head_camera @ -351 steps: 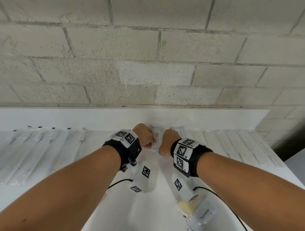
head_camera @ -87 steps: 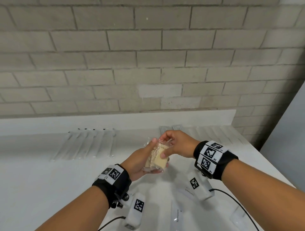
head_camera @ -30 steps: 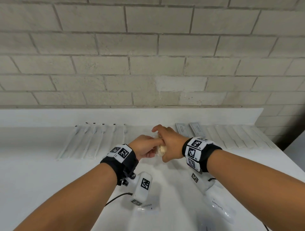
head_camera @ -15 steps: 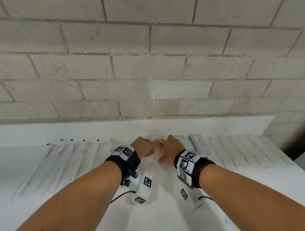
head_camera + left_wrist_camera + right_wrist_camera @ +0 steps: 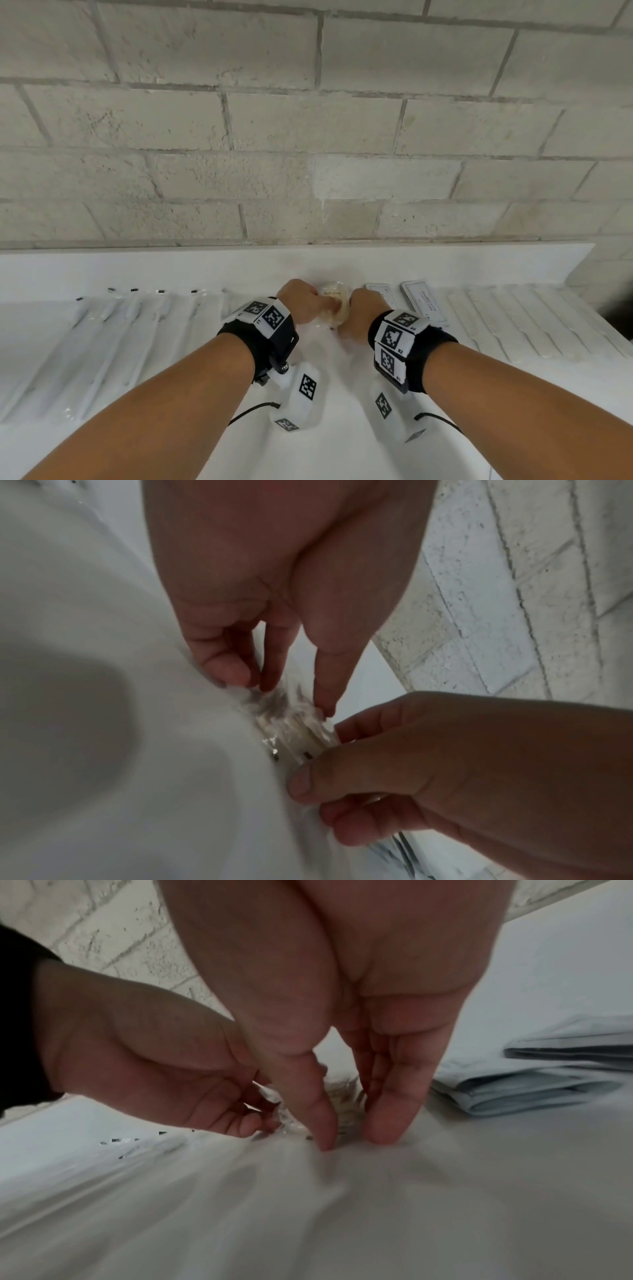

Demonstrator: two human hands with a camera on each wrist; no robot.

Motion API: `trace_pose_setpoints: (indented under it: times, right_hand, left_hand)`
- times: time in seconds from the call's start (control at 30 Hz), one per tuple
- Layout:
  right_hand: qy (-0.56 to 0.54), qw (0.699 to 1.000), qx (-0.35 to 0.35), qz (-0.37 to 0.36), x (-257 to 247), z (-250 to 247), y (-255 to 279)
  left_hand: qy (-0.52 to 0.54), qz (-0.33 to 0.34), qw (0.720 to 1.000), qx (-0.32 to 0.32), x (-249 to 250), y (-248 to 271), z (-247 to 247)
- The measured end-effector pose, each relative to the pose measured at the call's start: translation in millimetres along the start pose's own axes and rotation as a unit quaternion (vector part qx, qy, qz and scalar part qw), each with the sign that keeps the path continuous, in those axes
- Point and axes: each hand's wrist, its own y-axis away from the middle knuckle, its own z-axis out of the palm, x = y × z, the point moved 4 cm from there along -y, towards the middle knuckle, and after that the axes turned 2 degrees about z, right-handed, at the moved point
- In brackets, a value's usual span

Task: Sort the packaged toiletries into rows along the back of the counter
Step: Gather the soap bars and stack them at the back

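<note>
A cream bath soap [image 5: 334, 303] in a clear crinkled wrapper sits on the white counter [image 5: 342, 445] close to the back ledge, between the toothbrush row and the sachets. My left hand [image 5: 301, 303] pinches the wrapper's left end; in the left wrist view the left hand [image 5: 274, 691] has its fingertips on the clear wrapper [image 5: 291, 723]. My right hand [image 5: 363, 310] grips the soap from the right. The right wrist view shows the right hand [image 5: 356, 1134] with thumb and fingers on either side of the soap [image 5: 344, 1104], their tips down on the counter.
Several long clear toothbrush packs [image 5: 102, 342] lie in a row at the left. Two flat grey sachets [image 5: 423, 301] lie just right of the soap, then several white comb packs [image 5: 513, 325]. A raised ledge [image 5: 205, 270] and a brick wall close off the back; the counter ends at the right.
Both hands carried the soap from mid-air forward to the back of the counter and lowered it there. Over the last half second they have hardly moved.
</note>
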Motion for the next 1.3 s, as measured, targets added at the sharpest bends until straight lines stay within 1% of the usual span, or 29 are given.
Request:
trace_pose_setpoints:
  times: [0.07, 0.17, 0.3, 0.4, 0.53, 0.7, 0.83, 0.97, 1.03, 1.07, 1.1, 1.13, 1.17, 1.2, 1.23, 1.3]
  right_hand:
    - [0.007, 1.000, -0.003, 0.006, -0.7, -1.8, -0.2]
    - [0.015, 1.000, -0.015, 0.010, -1.7, -2.2, 1.5]
    - [0.010, 1.000, -0.024, 0.012, -5.7, -1.7, 2.8]
    - [0.026, 0.999, -0.014, 0.015, -7.1, -2.9, 3.1]
    - [0.046, 0.999, -0.003, 0.018, -5.3, -6.0, 1.3]
    - [0.050, 0.999, 0.000, 0.017, -3.5, -7.5, -2.0]
    - [0.052, 0.999, -0.006, 0.014, -4.1, -5.8, -3.6]
    - [0.043, 0.999, 0.000, 0.019, -2.3, -2.9, -5.4]
    - [0.045, 0.999, 0.000, 0.021, -1.2, -2.8, -6.1]
    - [0.045, 0.999, 0.002, 0.021, -0.6, -3.7, -5.9]
    - [0.045, 0.999, 0.000, 0.022, 0.4, -4.6, -5.8]
    - [0.045, 0.999, 0.002, 0.018, 0.8, -5.7, -5.5]
    - [0.044, 0.999, 0.001, 0.019, 2.0, -6.0, -6.0]
    - [0.043, 0.999, 0.003, 0.018, 2.4, -6.3, -6.3]
    - [0.040, 0.999, 0.005, 0.019, 3.3, -5.7, -7.3]
    - [0.034, 0.999, 0.014, 0.015, 4.6, -4.8, -8.2]
  left_hand:
    - [-0.033, 0.004, 0.999, -0.001, 1.5, 0.5, -0.9]
    - [-0.039, -0.001, 0.999, -0.006, 1.8, -0.3, -3.3]
    - [-0.061, -0.016, 0.997, -0.041, 3.0, 1.5, -3.6]
    - [-0.038, -0.013, 0.997, -0.064, 6.4, 1.2, 1.0]
    - [0.011, -0.009, 0.997, -0.073, 12.7, 1.8, 7.7]
    - [0.045, -0.019, 0.997, -0.062, 12.0, 1.1, 10.7]
    - [0.076, -0.033, 0.996, -0.025, 11.5, 2.1, 7.6]
    - [0.092, -0.048, 0.994, -0.017, 10.6, 1.9, 12.4]
    - [0.124, -0.067, 0.990, -0.007, 12.7, 3.7, 15.3]
    - [0.164, -0.081, 0.983, 0.011, 11.5, 4.8, 15.2]
    - [0.178, -0.080, 0.981, 0.013, 13.6, 8.0, 13.6]
    - [0.116, -0.087, 0.989, -0.012, 17.5, 12.9, 14.5]
    - [0.052, -0.053, 0.997, -0.021, 18.9, 15.3, 15.4]
    - [0.096, -0.073, 0.992, -0.025, 18.0, 11.9, 15.9]
    - [0.127, -0.076, 0.989, -0.018, 18.8, 9.7, 16.4]
    - [0.111, -0.065, 0.992, -0.004, 13.5, 4.7, 18.8]
